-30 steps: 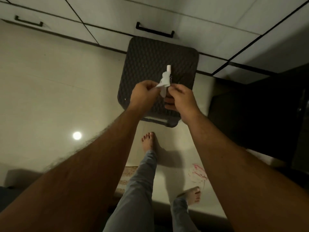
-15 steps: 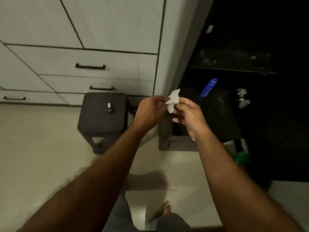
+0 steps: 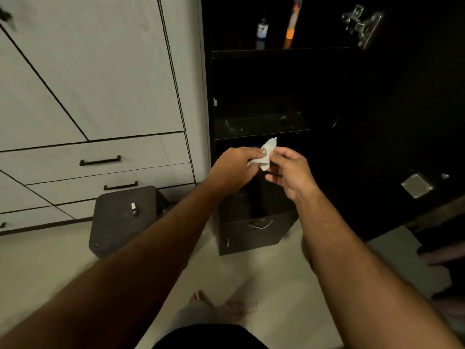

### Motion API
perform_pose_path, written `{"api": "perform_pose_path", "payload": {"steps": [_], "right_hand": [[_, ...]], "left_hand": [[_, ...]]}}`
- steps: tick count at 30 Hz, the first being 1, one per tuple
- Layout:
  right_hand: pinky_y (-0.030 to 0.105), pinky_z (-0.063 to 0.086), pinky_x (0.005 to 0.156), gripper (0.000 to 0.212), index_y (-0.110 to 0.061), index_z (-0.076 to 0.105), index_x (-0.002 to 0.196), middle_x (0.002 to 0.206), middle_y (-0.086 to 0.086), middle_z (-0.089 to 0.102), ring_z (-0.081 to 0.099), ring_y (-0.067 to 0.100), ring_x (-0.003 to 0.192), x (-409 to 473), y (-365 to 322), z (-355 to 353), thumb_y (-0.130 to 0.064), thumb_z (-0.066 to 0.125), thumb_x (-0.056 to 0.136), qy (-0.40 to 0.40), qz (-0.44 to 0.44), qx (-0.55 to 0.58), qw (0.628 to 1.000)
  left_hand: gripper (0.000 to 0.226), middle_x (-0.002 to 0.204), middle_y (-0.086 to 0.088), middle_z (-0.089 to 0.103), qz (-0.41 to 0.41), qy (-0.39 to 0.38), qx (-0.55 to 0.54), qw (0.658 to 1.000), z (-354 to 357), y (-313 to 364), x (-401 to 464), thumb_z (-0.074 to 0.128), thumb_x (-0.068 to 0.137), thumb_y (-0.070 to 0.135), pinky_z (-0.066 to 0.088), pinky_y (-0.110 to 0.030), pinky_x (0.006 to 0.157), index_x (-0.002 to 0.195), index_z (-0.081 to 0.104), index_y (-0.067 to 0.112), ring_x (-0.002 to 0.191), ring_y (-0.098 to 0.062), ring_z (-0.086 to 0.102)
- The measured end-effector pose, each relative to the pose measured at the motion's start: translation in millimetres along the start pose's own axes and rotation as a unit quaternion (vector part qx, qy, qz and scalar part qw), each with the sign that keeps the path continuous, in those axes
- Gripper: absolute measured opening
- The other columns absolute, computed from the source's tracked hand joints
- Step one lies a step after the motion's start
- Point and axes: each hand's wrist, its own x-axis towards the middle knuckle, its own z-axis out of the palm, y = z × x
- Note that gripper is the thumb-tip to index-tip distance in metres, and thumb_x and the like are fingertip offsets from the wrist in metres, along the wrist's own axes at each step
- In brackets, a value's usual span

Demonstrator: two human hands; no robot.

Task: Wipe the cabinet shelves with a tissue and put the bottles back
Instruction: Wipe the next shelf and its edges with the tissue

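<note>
Tissue frame center, crumpled, pinched between left hand and right hand fingertips before dark cabinet. Looks light, soft, tearable; bunch it, grip the wad.

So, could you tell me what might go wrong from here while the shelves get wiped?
1. Both hands, left and right, pinch one small crumpled tissue; it may tear or cover little of the dusty-looking middle shelf.
2. On the upper shelf, the small dark bottle and tall orange tube stand near the front edge; a wipe there could topple them.
3. The small bottle on the stool could be forgotten.
</note>
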Motion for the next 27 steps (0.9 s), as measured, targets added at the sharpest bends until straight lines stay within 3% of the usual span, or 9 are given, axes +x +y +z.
{"api": "perform_pose_path", "payload": {"steps": [5, 11, 16, 18, 21, 23, 27], "right_hand": [[0.027, 0.057, 0.062, 0.016, -0.009, 0.067, 0.106, 0.093, 0.009, 0.074, 0.071, 0.015, 0.074, 21.9, -9.1, 15.8, -0.009, 0.06, 0.092, 0.004, 0.01, -0.003, 1.0], [0.025, 0.056, 0.057, 0.012, -0.013, 0.066, 0.093, 0.091, 0.009, 0.071, 0.07, 0.016, 0.071, 54.8, -5.2, 32.7, -0.004, 0.061, 0.089, 0.075, -0.009, -0.043, 0.996], [0.028, 0.049, 0.055, 0.019, -0.021, 0.066, 0.077, 0.073, 0.001, 0.065, 0.06, 0.013, 0.063, 83.2, 12.0, 27.8, -0.003, 0.063, 0.082, 0.143, -0.063, -0.152, 0.976], [0.024, 0.046, 0.061, 0.014, -0.02, 0.072, 0.087, 0.08, -0.003, 0.067, 0.061, 0.009, 0.07, 96.9, 16.7, 22.7, -0.009, 0.065, 0.082, 0.149, -0.093, -0.252, 0.952], [0.016, 0.041, 0.071, 0.02, -0.016, 0.073, 0.107, 0.104, -0.003, 0.07, 0.063, 0.01, 0.09, 122.8, 9.6, 12.1, -0.014, 0.063, 0.089, 0.165, -0.131, -0.41, 0.887], [0.019, 0.042, 0.073, 0.021, -0.017, 0.073, 0.105, 0.107, 0.001, 0.07, 0.065, 0.017, 0.096, 146.6, 0.2, 2.7, -0.014, 0.06, 0.089, 0.167, -0.153, -0.481, 0.847], [0.027, 0.051, 0.067, 0.02, -0.014, 0.074, 0.091, 0.095, 0.009, 0.067, 0.066, 0.025, 0.087, 206.0, -12.5, -24.5, -0.007, 0.056, 0.085, 0.137, -0.173, -0.577, 0.786]], "left_hand": [[0.033, 0.126, 0.002, 0.065, -0.008, -0.009, -0.014, 1.0, -5.8, -14.8, 18.5, 0.055, 0.093, 0.018, 0.048, -0.033, 0.098, 0.123, 0.066, 0.019, 0.113, -0.012, 0.059], [0.036, 0.125, 0.001, 0.065, -0.055, -0.001, -0.048, 0.997, -19.7, -47.2, 31.3, 0.054, 0.093, 0.016, 0.047, -0.016, 0.084, 0.128, 0.062, 0.02, 0.1, -0.004, 0.06], [0.036, 0.131, 0.003, 0.06, -0.082, -0.003, -0.019, 0.996, -25.9, -73.4, 41.7, 0.056, 0.095, 0.023, 0.047, -0.027, 0.095, 0.131, 0.058, 0.025, 0.113, -0.008, 0.057], [0.037, 0.136, 0.002, 0.057, -0.075, -0.011, -0.013, 0.997, -22.4, -76.5, 51.0, 0.057, 0.095, 0.022, 0.042, -0.022, 0.097, 0.133, 0.057, 0.024, 0.118, -0.01, 0.055], [0.038, 0.141, 0.004, 0.053, -0.08, -0.032, 0.008, 0.996, -13.3, -78.7, 63.7, 0.056, 0.096, 0.025, 0.037, -0.02, 0.096, 0.134, 0.054, 0.026, 0.123, -0.01, 0.052], [0.037, 0.142, 0.003, 0.051, -0.087, -0.038, 0.017, 0.995, -6.7, -81.0, 72.7, 0.056, 0.096, 0.026, 0.036, -0.021, 0.096, 0.133, 0.055, 0.026, 0.123, -0.012, 0.053], [0.035, 0.14, 0.003, 0.053, -0.104, -0.03, 0.029, 0.994, 7.9, -79.3, 102.3, 0.058, 0.095, 0.027, 0.034, -0.021, 0.097, 0.13, 0.058, 0.026, 0.124, -0.015, 0.053]]}}
